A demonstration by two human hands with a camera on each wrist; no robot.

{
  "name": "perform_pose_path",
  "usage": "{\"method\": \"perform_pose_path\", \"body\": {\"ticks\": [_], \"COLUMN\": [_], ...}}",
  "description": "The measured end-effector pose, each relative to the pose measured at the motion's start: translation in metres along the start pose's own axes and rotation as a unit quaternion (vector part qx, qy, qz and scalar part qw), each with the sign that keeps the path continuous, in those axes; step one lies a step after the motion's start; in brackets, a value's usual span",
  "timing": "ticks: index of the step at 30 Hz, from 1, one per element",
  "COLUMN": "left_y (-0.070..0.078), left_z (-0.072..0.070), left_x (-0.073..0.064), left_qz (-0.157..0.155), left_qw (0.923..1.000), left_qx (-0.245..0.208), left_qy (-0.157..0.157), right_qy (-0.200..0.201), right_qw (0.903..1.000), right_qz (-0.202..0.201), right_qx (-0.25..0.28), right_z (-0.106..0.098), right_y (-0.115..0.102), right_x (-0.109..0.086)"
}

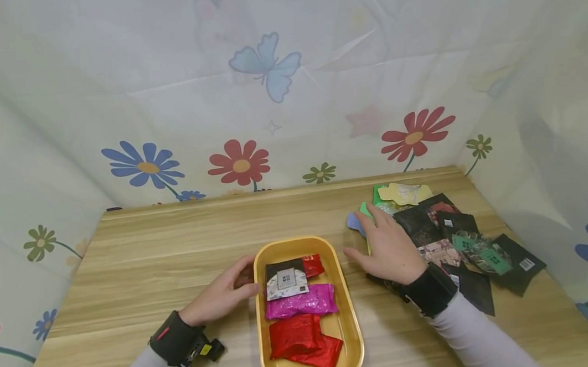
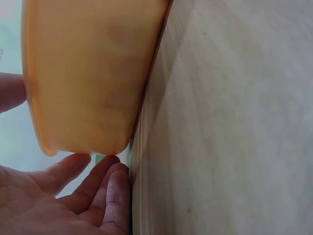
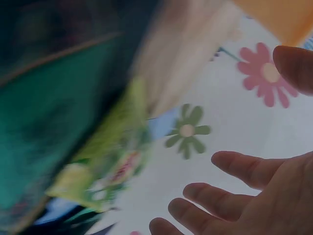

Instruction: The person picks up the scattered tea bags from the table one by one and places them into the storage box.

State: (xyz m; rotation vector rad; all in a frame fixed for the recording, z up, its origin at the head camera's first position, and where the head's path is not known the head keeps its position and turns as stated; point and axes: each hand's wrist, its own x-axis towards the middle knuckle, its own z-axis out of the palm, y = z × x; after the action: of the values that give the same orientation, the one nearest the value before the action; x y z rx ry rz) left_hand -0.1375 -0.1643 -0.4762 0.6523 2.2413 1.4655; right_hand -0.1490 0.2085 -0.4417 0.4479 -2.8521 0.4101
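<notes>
An orange-yellow plastic tub (image 1: 350, 313) stands in front of me. In it lie a black-and-white packet (image 1: 286, 281), a shiny magenta packet (image 1: 305, 301) and several red packets (image 1: 294, 336). My left hand (image 1: 221, 294) touches the tub's left side; the left wrist view shows relaxed fingertips (image 2: 117, 188) along its wall. My right hand (image 1: 386, 246), fingers spread and empty, is right of the tub, over the near-left edge of a packet pile. A blue packet corner (image 1: 354, 223) shows by its fingertips. The right wrist view has a yellow-green packet (image 3: 102, 156) beside this hand, blurred.
The pile holds several black packets (image 1: 515, 263), one with a green label (image 1: 495, 259), and a pale yellow packet (image 1: 405, 193) at the back. A flower-printed curtain (image 1: 290, 117) borders the wooden table (image 1: 177, 239) at the back and sides.
</notes>
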Motion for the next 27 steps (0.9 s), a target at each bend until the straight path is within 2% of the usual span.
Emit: {"method": "perform_pose_path", "body": {"ticks": [7,15,21,27], "left_y": [0.001,0.003,0.003,0.002], "left_z": [0.001,-0.001,-0.001,0.0], "left_x": [0.003,0.005,0.001,-0.001], "left_qz": [0.005,0.006,-0.004,-0.007], "left_qw": [1.0,1.0,1.0,1.0], "left_qx": [-0.003,0.0,0.009,0.007], "left_qy": [-0.002,-0.005,0.001,0.001], "right_qy": [-0.039,-0.073,-0.076,-0.057], "right_qw": [0.9989,0.9964,0.9957,0.9975], "right_qz": [0.011,0.034,0.042,0.021], "right_qx": [-0.021,-0.025,-0.031,-0.037], "right_z": [0.003,-0.011,-0.01,-0.009], "right_y": [0.023,0.029,0.027,0.022], "right_x": [-0.02,-0.053,-0.074,-0.082]}}
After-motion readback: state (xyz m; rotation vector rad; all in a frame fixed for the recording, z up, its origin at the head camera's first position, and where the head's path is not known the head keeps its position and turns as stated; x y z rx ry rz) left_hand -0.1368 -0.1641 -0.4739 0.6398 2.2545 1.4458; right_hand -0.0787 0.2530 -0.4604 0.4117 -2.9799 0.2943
